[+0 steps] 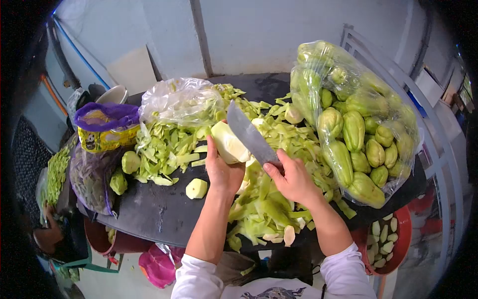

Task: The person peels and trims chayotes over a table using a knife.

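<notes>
My left hand [224, 172] is wrapped round a peeled, pale green chayote [229, 143] above the middle of the table. In my right hand [294, 179] is a broad-bladed knife [249, 133], its grey blade pointing up and left. The blade lies close against the right side of the chayote; whether it touches I cannot tell. Its handle is hidden in my fingers. Heaps of green peelings [269, 199] lie under and around both hands. A peeled chayote piece [196, 188] rests on the table to the left of my left wrist.
A clear plastic bag [358, 124] full of unpeeled chayotes stands at the right of the dark table [144, 214]. A purple mesh sack [92, 174] sits at the left. Below the right edge, a red bucket [404, 244] holds peeled pieces. A grey metal rail [443, 184] runs along the right.
</notes>
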### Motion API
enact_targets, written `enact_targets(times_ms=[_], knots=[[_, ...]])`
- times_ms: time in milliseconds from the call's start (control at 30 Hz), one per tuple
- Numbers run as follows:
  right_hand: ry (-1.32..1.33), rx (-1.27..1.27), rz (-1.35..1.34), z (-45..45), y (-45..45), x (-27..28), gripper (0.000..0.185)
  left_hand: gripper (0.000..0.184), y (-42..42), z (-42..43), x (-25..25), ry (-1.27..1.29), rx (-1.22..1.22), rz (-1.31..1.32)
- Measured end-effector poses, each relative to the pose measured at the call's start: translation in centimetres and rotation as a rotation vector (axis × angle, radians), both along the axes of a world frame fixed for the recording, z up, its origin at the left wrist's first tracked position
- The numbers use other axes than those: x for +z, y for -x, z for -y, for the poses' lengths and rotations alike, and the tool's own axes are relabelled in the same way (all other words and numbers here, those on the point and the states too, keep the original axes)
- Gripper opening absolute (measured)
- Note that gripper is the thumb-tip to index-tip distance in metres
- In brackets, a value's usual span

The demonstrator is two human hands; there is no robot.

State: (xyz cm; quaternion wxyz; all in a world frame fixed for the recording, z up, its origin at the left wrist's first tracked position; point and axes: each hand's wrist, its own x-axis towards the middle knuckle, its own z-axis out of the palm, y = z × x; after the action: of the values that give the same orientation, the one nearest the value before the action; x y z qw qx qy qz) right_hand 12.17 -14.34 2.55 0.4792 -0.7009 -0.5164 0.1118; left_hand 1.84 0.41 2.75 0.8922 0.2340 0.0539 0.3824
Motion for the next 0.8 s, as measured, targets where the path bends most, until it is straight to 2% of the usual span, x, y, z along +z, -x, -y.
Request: enact_targets(times_ms=[33,100,133,200,300,367,467,533,600,700,800], knots=[[-0.049,-0.03,-0.014,-0.1,0.0,-0.2,0.031,0.05,0.2,-0.3,-0.5,0.003,0.003,0.002],[-0.095,-0.055,-0.024,-0.2,0.1,-0.1,0.032,0.049,0.6,-1.1,-1.3,-0.23,-0.201,0.211],[-0.079,-0.077,-0.034,-0.1,0.0,0.1,0.032,0.049,0.6,-0.9,-1.3,-0.229,-0.196,0.214],[-0.062,-0.098,-0.044,-0.2,0.1,0.0,0.032,0.048,0.3,0.0,-0.9,-0.101,-0.085,0.103],[-0.05,-0.061,0.036,-0.6,0.1,-1.0,0.032,0.054,-0.1,1.1,0.0,-0.066,0.019,0.0],[-0.071,0.026,-0.112,-0.6,0.0,-1.0,0.032,0.054,-0.2,1.1,0.0,-0.073,0.002,0.026],[0.005,0.043,-0.165,-0.3,-0.4,-0.8,0.024,0.052,-0.1,1.7,0.7,-0.089,-0.022,0.025],[-0.049,0.04,-0.161,-0.4,0.1,-0.6,0.025,0.05,-0.2,2.2,0.5,-0.093,-0.03,-0.007],[-0.099,0.039,-0.161,-0.5,0.2,-0.6,0.025,0.054,-0.5,2.4,-0.7,0.024,-0.029,-0.158],[-0.086,0.017,-0.133,-0.5,0.0,-0.9,0.028,0.056,-0.6,2.5,-1.4,-0.044,-0.014,-0.125],[-0.191,0.037,-0.098,-0.8,0.4,-1.0,0.032,0.056,-0.8,2.9,-1.1,-0.028,0.023,-0.135]])
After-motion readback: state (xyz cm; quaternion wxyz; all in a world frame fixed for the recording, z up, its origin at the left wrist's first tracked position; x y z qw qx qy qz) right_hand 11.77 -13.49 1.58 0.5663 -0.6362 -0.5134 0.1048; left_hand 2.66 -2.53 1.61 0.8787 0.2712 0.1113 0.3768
